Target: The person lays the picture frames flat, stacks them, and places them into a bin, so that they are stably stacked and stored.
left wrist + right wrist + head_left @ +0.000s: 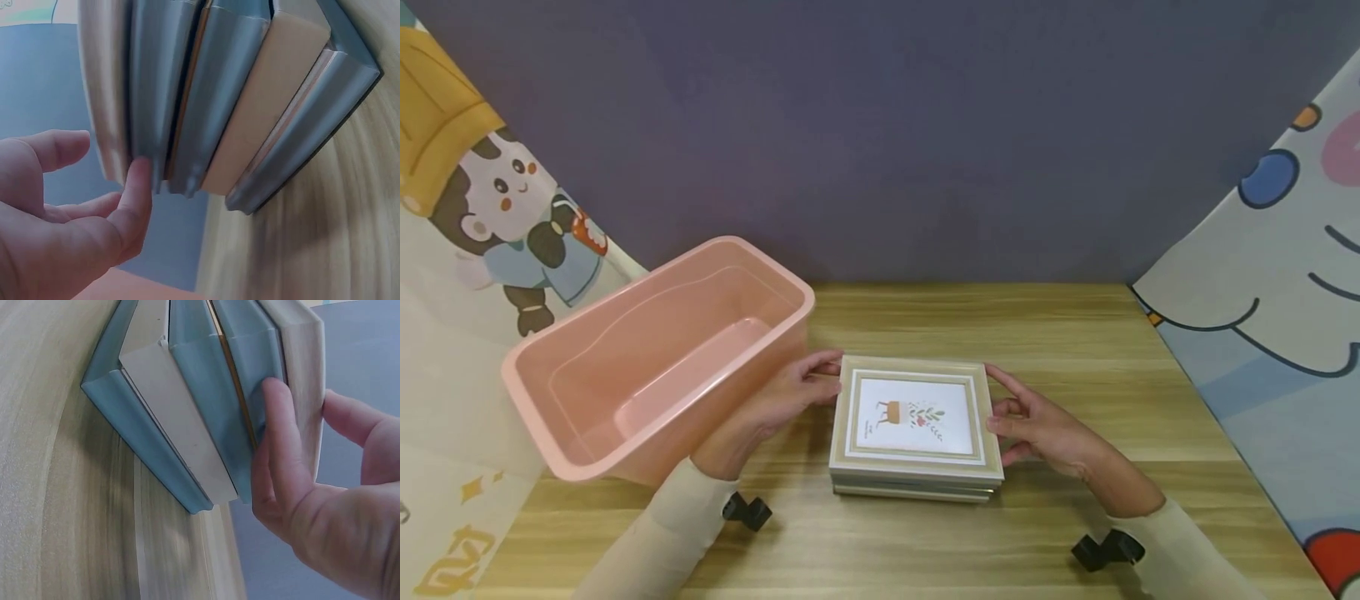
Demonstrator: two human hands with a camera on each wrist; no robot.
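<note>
A stack of several picture frames lies flat on the wooden table. Uppermost is a pale wood picture frame (917,417) with a white inner border and a print of plants in a brown pot on legs. Below it, blue-grey frames (212,100) and a cream one (269,106) show their edges in the left wrist view. My left hand (793,392) touches the stack's left side with its fingertips, the thumb held apart in the left wrist view. At the right side, my right hand (1041,429) rests fingers on the frame edges, its thumb at the top frame's edge.
A pink plastic bin (658,358) stands left of the stack, its inside bare. Behind the table (1060,333) rises a dark blue-grey wall (910,142). Cartoon-printed panels (1262,275) flank both sides. Black wrist devices (1108,550) sit at the sleeves.
</note>
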